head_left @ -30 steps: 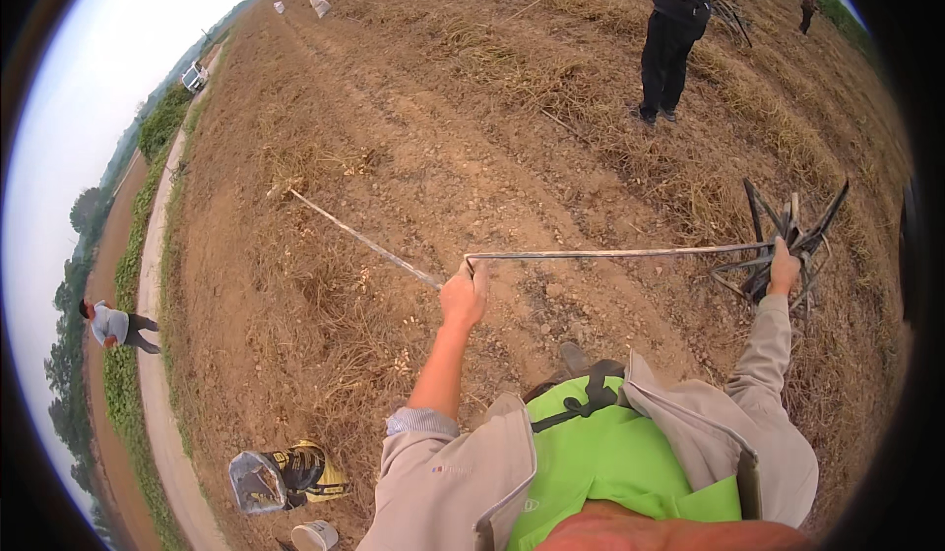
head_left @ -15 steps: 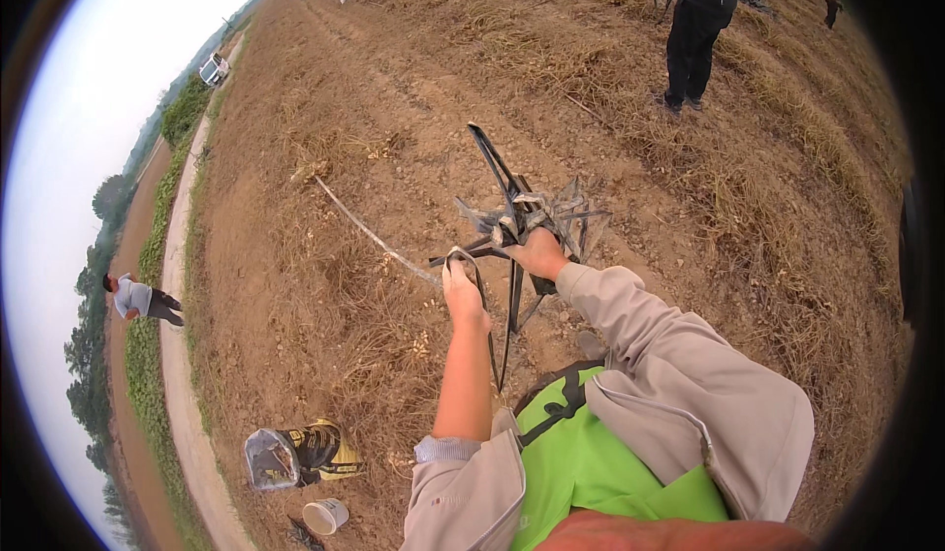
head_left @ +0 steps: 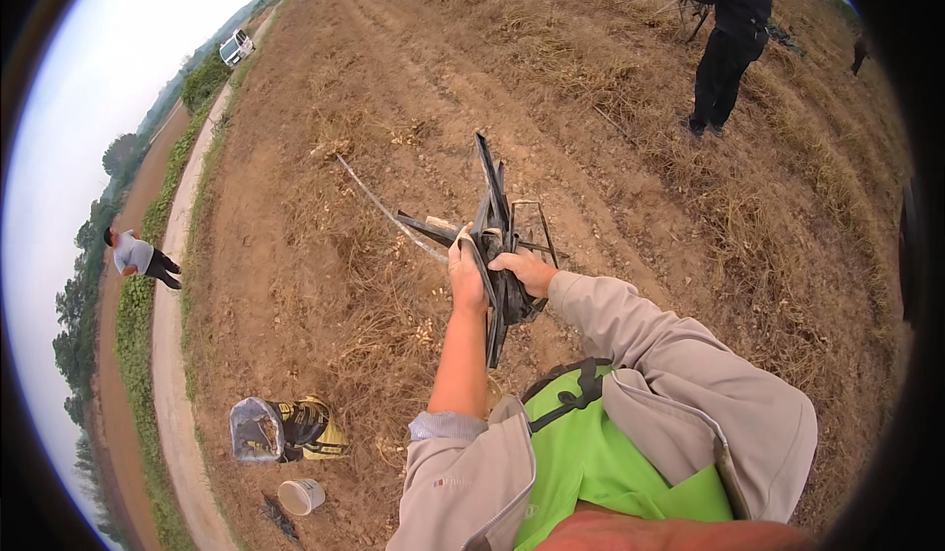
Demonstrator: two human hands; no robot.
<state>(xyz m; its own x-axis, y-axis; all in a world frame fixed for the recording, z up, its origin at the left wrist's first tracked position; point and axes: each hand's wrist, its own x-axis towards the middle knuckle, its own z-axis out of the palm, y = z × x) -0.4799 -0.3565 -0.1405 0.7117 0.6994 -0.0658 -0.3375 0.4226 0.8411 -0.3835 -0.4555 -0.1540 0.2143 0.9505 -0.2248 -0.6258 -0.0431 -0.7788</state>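
A bundle of folded black flat tape [head_left: 493, 192], which looks like drip irrigation tape, is in front of me, its stiff loops and ends sticking out several ways. My left hand [head_left: 467, 277] grips the bundle's left side, fingers wrapped round the strips. On the other side, my right hand [head_left: 527, 272] is closed on the middle of it, thumb lying across the strips. A dusty, pale length of tape [head_left: 386, 212] runs from near my left hand up-left over the soil to a clump of dry plants. The fingers behind the bundle are hidden.
Rows of dry plants [head_left: 738, 197] cover the brown soil. At lower left are a black and yellow sack [head_left: 313, 427] and a white bucket [head_left: 301, 496]. A person in dark clothes [head_left: 729, 44] holds strips at upper right; another [head_left: 143, 256] stands by the path at left.
The bundle has turned and been gathered more tightly between my hands. My right hand has shifted slightly left and down, closer to the left. My view has tilted a little.
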